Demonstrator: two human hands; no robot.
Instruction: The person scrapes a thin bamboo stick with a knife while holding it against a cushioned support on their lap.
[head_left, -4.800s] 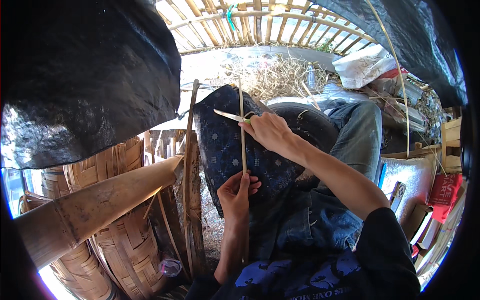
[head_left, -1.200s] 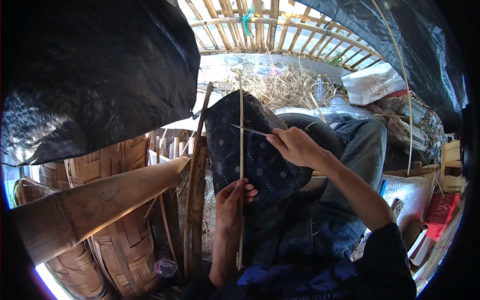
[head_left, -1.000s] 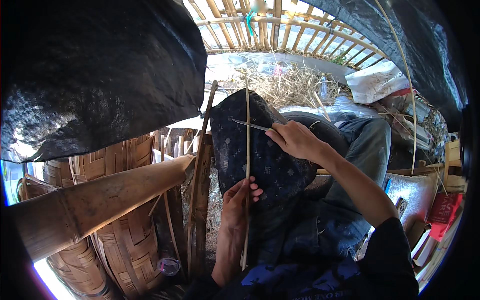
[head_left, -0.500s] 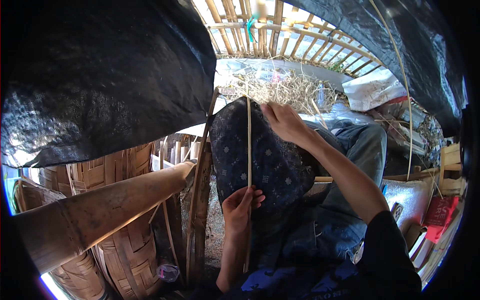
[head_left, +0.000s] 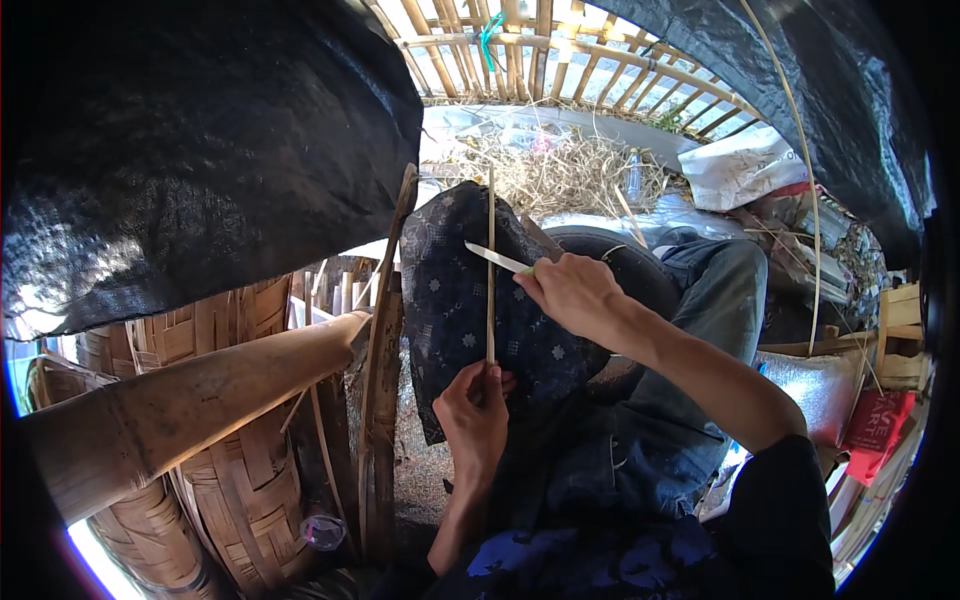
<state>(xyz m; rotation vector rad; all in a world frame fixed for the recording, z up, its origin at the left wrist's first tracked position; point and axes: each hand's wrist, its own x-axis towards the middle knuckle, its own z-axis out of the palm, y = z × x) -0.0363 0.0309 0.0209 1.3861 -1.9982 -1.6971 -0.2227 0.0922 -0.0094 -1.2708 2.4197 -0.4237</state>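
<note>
Left hand (head_left: 472,410) closed, strip (head_left: 491,325) pinched by thumb and fingers below centre of frame. Knife (head_left: 495,259) gripped in right hand (head_left: 578,295), right of centre, its blade crossing the strip; contact cannot be told. Strip run up the centre, over patterned cloth (head_left: 450,330). Pole (head_left: 200,405) seen at left; straw (head_left: 560,180) heaped at upper centre; red bag (head_left: 878,435) noted at lower right.

Compared with half a second ago, the right hand (head_left: 578,295) is sitting lower along the bamboo strip (head_left: 491,318), the knife (head_left: 508,262) is showing again, crossing it, and the left hand's (head_left: 474,410) fingertips are showing less.
</note>
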